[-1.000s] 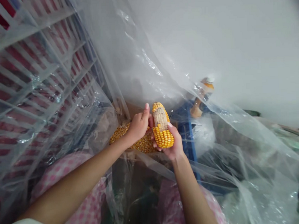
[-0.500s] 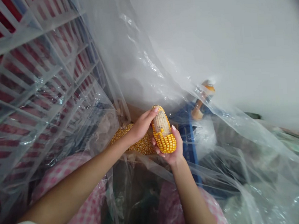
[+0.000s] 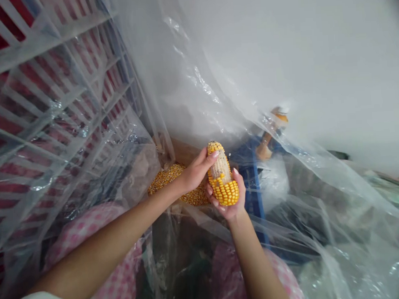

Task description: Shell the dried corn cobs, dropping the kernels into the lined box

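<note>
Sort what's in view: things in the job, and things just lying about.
In the job:
cob, in the right hand, touched by the left hand
kernels, heaped

Seemingly lying about:
slatted crate
blue crate
plastic sheet, role unclear

The crinkled clear plastic sheeting (image 3: 204,87) is glossy; the broad white wall (image 3: 298,47), smooth and matt. The tapered yellow corn cob (image 3: 223,177) pairs shiny kernels (image 3: 227,194) with a rough, dull pale patch (image 3: 219,167).

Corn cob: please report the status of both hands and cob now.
Right hand holding corn cob by lower part. Left hand: thumb on upper part. Cob partly bare of kernels. Nothing seen in the way.
</note>
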`<act>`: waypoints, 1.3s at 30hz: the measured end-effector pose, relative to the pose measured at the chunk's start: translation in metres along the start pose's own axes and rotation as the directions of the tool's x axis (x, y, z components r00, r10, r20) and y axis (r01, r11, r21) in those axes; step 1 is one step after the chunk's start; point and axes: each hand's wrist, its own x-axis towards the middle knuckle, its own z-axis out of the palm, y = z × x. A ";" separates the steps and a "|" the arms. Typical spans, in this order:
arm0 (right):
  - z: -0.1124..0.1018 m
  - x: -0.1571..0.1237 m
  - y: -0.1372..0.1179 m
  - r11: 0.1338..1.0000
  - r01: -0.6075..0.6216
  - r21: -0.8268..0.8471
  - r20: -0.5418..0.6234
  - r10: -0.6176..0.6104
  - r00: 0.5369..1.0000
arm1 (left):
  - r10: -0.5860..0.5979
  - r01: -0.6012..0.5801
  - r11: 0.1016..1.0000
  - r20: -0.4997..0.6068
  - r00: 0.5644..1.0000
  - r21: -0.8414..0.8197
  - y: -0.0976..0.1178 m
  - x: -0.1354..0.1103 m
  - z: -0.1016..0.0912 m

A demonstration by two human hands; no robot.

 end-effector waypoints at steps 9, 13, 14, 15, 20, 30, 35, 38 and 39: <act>0.000 -0.003 -0.003 0.997 -0.052 0.063 0.061 0.048 0.997 | 0.030 -0.034 0.998 0.071 0.997 0.059 0.007 -0.001 -0.002; 0.007 0.001 -0.002 0.999 -0.038 0.023 0.045 0.037 0.998 | -0.063 0.059 0.976 -0.014 0.998 -0.208 0.002 0.007 -0.002; 0.008 0.003 -0.002 0.999 -0.036 0.010 0.037 0.036 0.999 | -0.118 0.108 0.964 -0.025 0.993 -0.243 0.002 0.008 -0.003; 0.009 0.004 -0.001 0.999 -0.033 -0.001 0.026 0.033 0.999 | -0.163 0.149 0.953 -0.033 0.986 -0.263 0.002 0.008 -0.003; 0.008 0.005 0.001 1.000 -0.019 -0.017 -0.022 0.019 1.000 | -0.104 0.088 0.968 -0.058 0.993 -0.233 0.000 0.005 -0.003; 0.009 0.002 -0.002 0.999 -0.031 0.011 -0.007 0.032 0.999 | 0.010 -0.011 0.999 -0.012 1.000 -0.052 0.003 0.003 -0.002; 0.011 0.007 0.002 0.996 -0.091 0.003 -0.073 0.091 0.993 | -0.087 0.076 0.990 -0.095 0.992 -0.117 0.004 0.007 -0.005; 0.008 0.009 0.003 0.995 -0.096 0.010 -0.090 0.097 0.991 | -0.118 0.109 0.991 -0.126 0.985 -0.077 0.003 0.003 -0.003; 0.007 0.008 0.003 0.996 -0.088 0.010 -0.086 0.088 0.992 | -0.126 0.119 0.991 -0.127 0.984 -0.058 0.003 0.002 -0.002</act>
